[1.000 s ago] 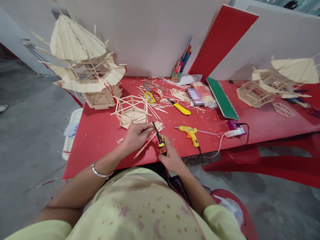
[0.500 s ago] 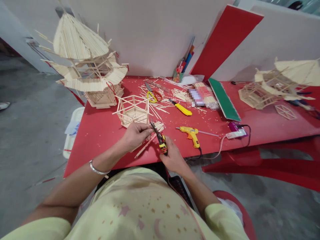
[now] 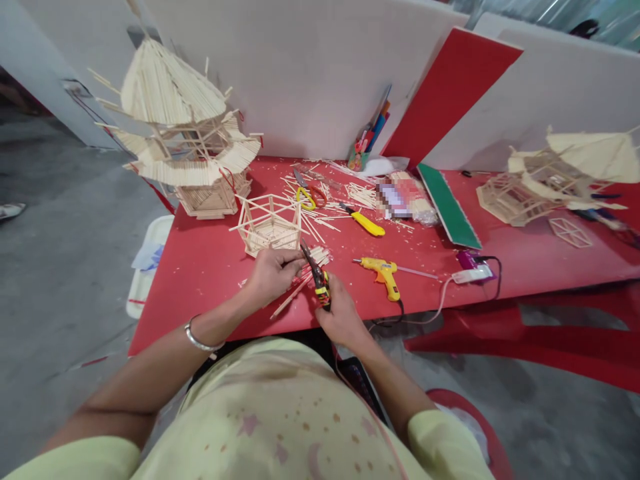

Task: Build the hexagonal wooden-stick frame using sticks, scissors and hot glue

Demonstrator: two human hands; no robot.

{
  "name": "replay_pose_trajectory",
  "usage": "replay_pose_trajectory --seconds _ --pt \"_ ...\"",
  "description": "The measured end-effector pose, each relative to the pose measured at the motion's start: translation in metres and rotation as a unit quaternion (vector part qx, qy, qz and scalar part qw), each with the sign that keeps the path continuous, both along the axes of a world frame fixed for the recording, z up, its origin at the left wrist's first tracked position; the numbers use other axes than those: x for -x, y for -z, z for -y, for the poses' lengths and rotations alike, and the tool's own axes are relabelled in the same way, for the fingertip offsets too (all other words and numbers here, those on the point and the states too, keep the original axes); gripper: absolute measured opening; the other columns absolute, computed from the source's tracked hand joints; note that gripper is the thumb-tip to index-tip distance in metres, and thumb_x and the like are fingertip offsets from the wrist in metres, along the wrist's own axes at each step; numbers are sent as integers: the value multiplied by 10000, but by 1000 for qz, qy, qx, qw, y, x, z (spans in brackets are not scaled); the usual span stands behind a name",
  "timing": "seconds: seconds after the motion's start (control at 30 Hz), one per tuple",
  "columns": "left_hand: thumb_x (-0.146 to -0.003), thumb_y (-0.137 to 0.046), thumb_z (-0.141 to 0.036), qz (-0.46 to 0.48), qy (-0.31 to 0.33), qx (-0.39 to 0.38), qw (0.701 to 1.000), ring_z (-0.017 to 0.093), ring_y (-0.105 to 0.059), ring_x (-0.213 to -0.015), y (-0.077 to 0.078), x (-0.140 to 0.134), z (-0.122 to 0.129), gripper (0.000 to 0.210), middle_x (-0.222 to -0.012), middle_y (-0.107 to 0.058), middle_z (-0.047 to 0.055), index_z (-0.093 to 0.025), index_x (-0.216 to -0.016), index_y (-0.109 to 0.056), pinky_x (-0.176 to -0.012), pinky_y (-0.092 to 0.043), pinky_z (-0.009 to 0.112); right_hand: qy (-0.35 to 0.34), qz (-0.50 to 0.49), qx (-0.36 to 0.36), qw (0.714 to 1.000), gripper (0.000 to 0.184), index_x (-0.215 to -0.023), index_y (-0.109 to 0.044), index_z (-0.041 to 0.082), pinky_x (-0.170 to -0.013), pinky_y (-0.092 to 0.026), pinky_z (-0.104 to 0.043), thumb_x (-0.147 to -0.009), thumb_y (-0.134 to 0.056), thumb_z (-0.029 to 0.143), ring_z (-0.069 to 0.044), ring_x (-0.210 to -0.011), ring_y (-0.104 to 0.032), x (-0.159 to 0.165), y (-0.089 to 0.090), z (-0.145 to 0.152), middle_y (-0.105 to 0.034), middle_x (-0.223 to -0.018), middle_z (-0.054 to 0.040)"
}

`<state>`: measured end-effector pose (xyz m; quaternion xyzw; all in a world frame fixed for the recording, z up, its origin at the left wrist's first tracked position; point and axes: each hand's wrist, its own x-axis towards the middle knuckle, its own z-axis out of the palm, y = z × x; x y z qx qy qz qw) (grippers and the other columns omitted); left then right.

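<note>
My right hand is wrapped round a pair of pliers with black, yellow and red handles, its dark jaws pointing away from me. Close to the jaws, the thumb and fingers of my left hand are pinched together; whatever sits between them is too small to make out. Under and beside both hands lies a loose bunch of thin wooden sticks. Just beyond my left hand stands an open six-sided stick frame with a slatted base.
Behind are a tall stick pagoda, scissors, a yellow cutter knife and scattered sticks. A yellow glue gun lies to the right, its cord hanging over the edge of the red table. Farther right are a green board and another stick model.
The camera view has shifted slightly, so the scene sits a little lower. Both hands keep their hold, with the pliers' jaws still at the left fingertips.
</note>
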<state>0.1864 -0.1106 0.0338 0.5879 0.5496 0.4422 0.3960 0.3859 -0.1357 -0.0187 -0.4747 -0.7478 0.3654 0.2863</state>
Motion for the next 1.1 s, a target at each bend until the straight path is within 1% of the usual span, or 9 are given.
replay_pose_trajectory --seconds 0.23,0.4,0.53,0.63,0.67,0.73,0.83,0.93,1.1 --pt "-831 -658 -394 6 -2 14 1000 117 -455 -559 3 11 -6 286 -582 -573 2 -137 -748 -751 -530 -336 219 -44 -37 65 996 773 -1476 -456 217 -1172 -401 -526 -714 -550 124 -298 -1314 -542 -14 -1 1 -593 -1399 -114" --pt "-871 -647 -392 -17 19 17 1000 119 -479 -568 8 9 -2 294 -588 -592 4 -152 -726 -737 -551 -351 219 -39 -111 178 977 452 -1100 -633 225 -848 -529 -387 -657 -573 157 -220 -883 -611 -18 -9 6 -666 -954 -22" --pt "-874 -659 -395 13 12 -3 1000 113 -480 -549 11 6 2 286 -576 -594 -4 -149 -775 -766 -547 -362 219 -80 -270 409 868 521 -1065 -651 227 -664 -469 -301 -546 -642 174 -162 -715 -548 -20 -14 16 -607 -834 8" --pt "-833 -708 -404 39 -15 6 999 121 -526 -580 16 8 1 274 -617 -651 12 -144 -796 -789 -574 -409 224 -124 -345 474 800 557 -1094 -656 228 -696 -492 -335 -538 -679 203 -158 -712 -555 -27 -19 19 -615 -888 -14" --pt "-809 -734 -410 53 -28 18 998 125 -542 -591 17 9 0 272 -634 -671 19 -144 -804 -795 -575 -419 226 -126 -343 460 809 543 -1094 -655 231 -709 -503 -350 -552 -676 219 -166 -722 -566 -31 -22 16 -623 -909 -24" --pt "-753 -796 -424 84 -51 47 994 123 -541 -582 20 9 -1 285 -651 -689 22 -146 -819 -803 -544 -409 224 -81 -273 375 882 488 -1081 -655 234 -719 -515 -366 -593 -648 245 -196 -753 -599 -41 -27 -4 -646 -923 -40" --pt "-694 -871 -457 143 -61 94 983 90 -482 -514 22 4 1 355 -624 -660 5 -145 -848 -803 -471 -343 207 60 18 129 990 361 -1044 -665 218 -744 -519 -378 -691 -600 251 -263 -819 -648 -50 -33 -67 -689 -883 -66" --pt "-686 -894 -501 215 -40 138 966 68 -459 -463 21 -7 5 429 -592 -614 -15 -140 -897 -796 -444 -331 193 74 306 53 948 357 -1140 -685 160 -813 -527 -398 -806 -579 227 -335 -971 -699 -40 -32 -149 -749 -1088 -176" --pt "-762 -865 -515 269 -12 138 953 52 -446 -445 20 -17 11 421 -575 -582 -27 -139 -935 -791 -430 -342 175 67 361 56 928 457 -1231 -694 84 -898 -534 -450 -872 -680 367 -423 -1114 -693 -2 -23 -234 -713 -1253 -291"
